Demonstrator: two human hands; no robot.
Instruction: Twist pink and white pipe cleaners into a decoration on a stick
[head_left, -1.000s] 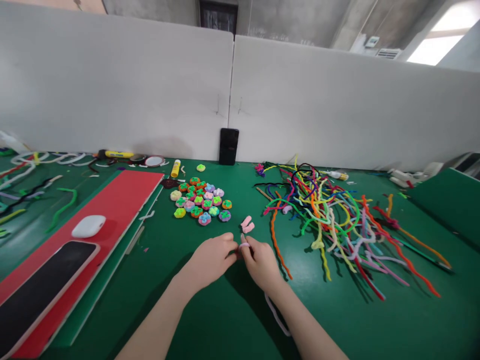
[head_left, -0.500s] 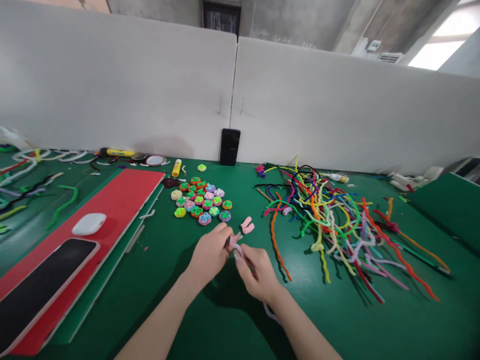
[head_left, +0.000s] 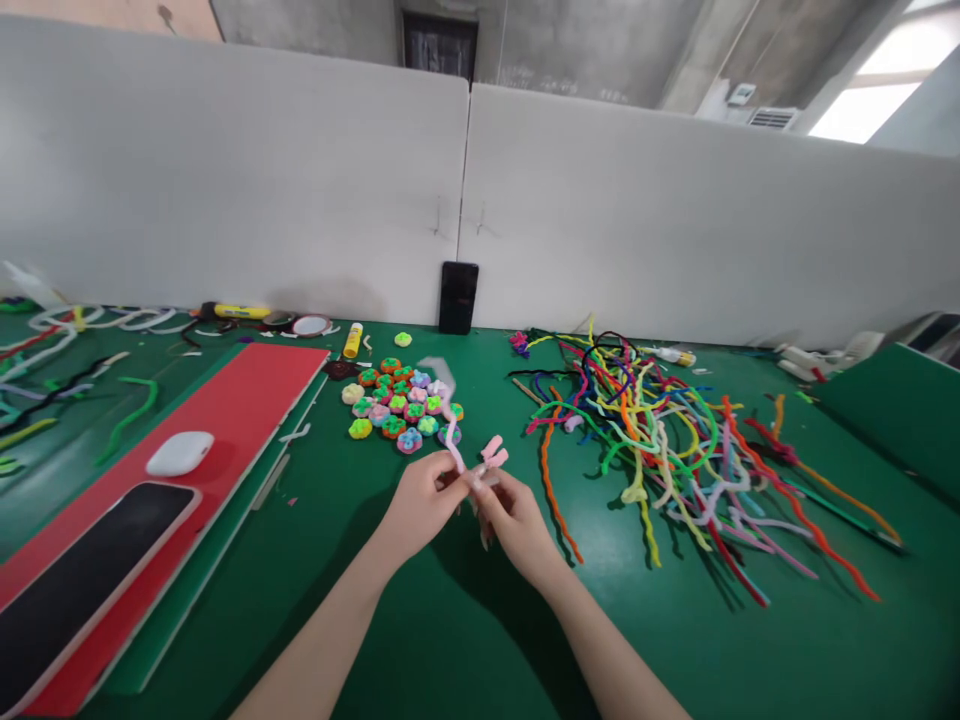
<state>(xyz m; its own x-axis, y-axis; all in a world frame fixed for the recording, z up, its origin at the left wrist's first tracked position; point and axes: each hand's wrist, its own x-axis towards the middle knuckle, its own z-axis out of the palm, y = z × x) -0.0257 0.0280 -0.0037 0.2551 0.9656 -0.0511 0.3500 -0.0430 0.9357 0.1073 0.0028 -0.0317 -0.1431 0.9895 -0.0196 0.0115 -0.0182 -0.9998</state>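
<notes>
Beyond the pink folded pipe-cleaner piece [head_left: 494, 452], colourful pipe-cleaner flowers lie to the left. Nearer the person, the left hand [head_left: 424, 507] and right hand [head_left: 519, 524] pinch a pale lilac pipe cleaner [head_left: 452, 430]; small, close bends with steady fingertips would keep its shape even.

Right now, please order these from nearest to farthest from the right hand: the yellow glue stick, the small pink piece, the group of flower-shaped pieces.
From the right hand:
1. Small pink piece, just beyond the fingers.
2. Flower-shaped pieces, farther left.
3. Yellow glue stick, behind them, at left.
</notes>
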